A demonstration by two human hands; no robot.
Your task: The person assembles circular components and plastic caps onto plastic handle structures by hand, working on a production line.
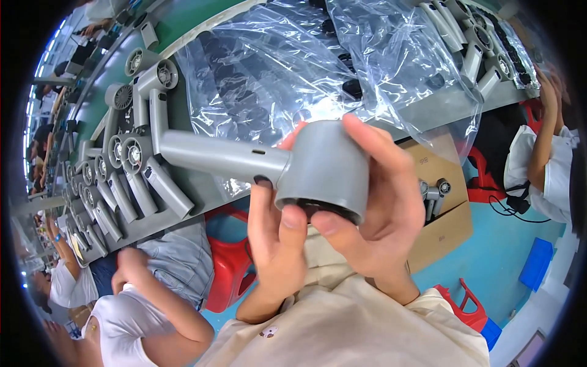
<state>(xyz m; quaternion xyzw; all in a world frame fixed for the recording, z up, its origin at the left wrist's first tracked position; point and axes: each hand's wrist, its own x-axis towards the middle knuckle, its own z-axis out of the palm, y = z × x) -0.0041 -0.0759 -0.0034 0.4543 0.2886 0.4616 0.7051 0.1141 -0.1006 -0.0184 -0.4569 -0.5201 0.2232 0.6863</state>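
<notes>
Between both hands, close in front of me, is a grey handheld fan (329, 162) with a round, drum-shaped head and a long handle pointing left. A small slot shows along the handle. My left hand (273, 238) grips the head from its left side near the handle joint, thumb at the lower rim. Around the right side wraps my right hand (386, 208), its thumb also pressed at the dark opening of the lower rim. What lies inside that opening is mostly hidden by the thumbs.
Clear plastic sheeting (244, 79) covers dark round parts on the bench. Many grey handheld fans (136, 156) lie crowded at the left; others sit at the far right. An open cardboard box (443, 238) holding fans stands below right. Red stools (226, 272) and co-workers (143, 312) are nearby.
</notes>
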